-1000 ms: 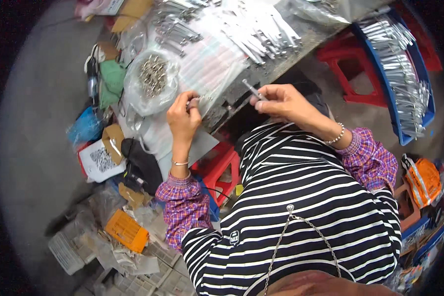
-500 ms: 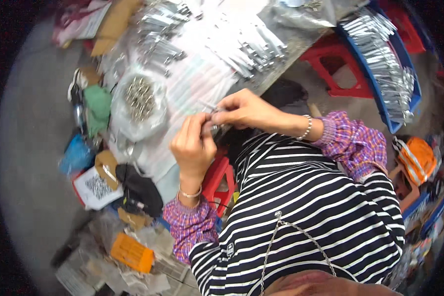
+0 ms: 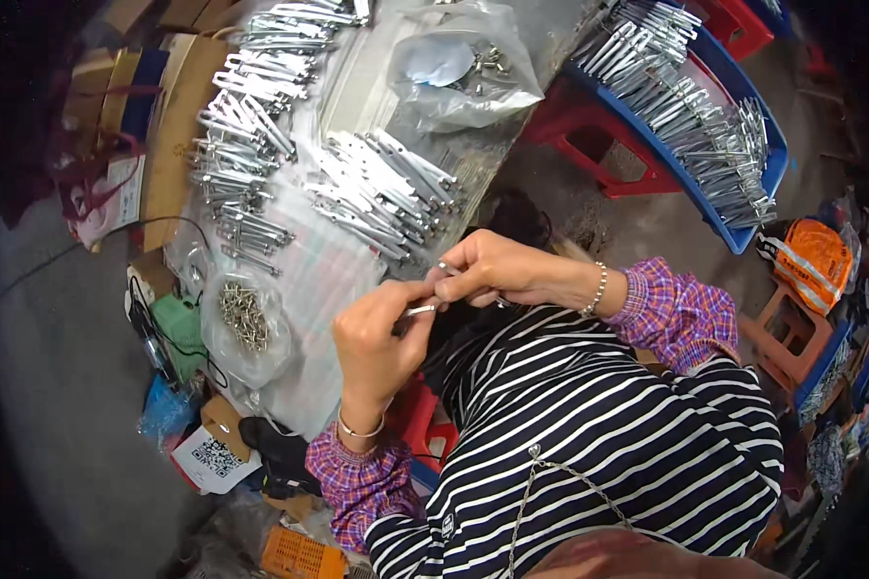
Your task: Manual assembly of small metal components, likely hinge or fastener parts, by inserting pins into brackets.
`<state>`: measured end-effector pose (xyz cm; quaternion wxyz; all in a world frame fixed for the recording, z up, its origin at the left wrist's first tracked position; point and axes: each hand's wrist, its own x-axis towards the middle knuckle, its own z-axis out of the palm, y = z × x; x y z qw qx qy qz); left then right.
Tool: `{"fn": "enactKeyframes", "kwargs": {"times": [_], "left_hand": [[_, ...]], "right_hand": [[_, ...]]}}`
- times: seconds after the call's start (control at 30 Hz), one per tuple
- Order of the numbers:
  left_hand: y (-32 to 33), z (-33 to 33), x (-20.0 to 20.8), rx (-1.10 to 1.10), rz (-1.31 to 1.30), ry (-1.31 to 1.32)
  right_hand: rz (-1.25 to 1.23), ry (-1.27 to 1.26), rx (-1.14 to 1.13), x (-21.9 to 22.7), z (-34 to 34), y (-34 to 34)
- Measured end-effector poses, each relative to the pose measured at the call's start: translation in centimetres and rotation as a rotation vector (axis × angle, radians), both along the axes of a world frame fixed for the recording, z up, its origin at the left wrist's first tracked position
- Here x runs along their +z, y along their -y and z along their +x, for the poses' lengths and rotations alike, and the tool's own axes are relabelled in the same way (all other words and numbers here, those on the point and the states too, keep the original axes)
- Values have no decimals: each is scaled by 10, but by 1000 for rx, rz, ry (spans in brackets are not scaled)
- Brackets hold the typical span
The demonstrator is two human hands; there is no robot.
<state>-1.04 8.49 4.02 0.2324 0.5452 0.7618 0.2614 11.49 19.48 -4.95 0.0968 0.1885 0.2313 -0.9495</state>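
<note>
Greyish worktable (image 3: 508, 159) fills the upper middle of the head view, with a pale sheet (image 3: 333, 285) spread over part of it. At the near edge of the worktable, the left hand (image 3: 378, 333) and the right hand (image 3: 488, 270) come together, fingertips meeting. The left thumb and fingers pinch a small silver piece (image 3: 418, 311), and the right ones grip a slim metal part (image 3: 446, 267); the fingers cover so much that I cannot tell whether the two are joined. On the worktable lie a pile of silver strips (image 3: 381, 188) and, to its left, a long row of similar parts (image 3: 246, 140). A clear bag (image 3: 272, 359) of small metal pins (image 3: 244, 317) sits toward the worktable's left side, another plastic bag (image 3: 468, 114) toward its right. Right of the worktable, a blue tray (image 3: 780, 150) full of silver parts stands by a red stool (image 3: 647, 181).
</note>
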Motion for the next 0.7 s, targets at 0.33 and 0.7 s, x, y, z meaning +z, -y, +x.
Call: {"fn": "enactKeyframes", "kwargs": {"times": [0.33,0.7], "left_hand": [[-184,-11,-34,-246,270,-499],[-211,-6,-66,-275,291,-568]], "right_hand": [[31,102,-87,-10,33,-20],[76,155,-132,0,36,-26]]}}
